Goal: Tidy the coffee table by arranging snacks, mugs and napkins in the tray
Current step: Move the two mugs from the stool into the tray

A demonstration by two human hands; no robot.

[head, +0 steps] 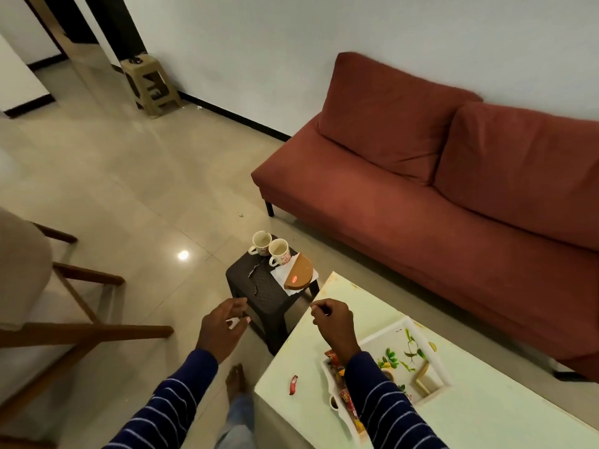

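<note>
Glossy tiled floor [136, 196] mirrors a lamp, the sofa [421, 176] wears matt rust cloth, the dark stool [259, 286] looks like woven-textured plastic carrying glazed mugs [270, 247], beside a wooden chair frame [87, 319].
</note>
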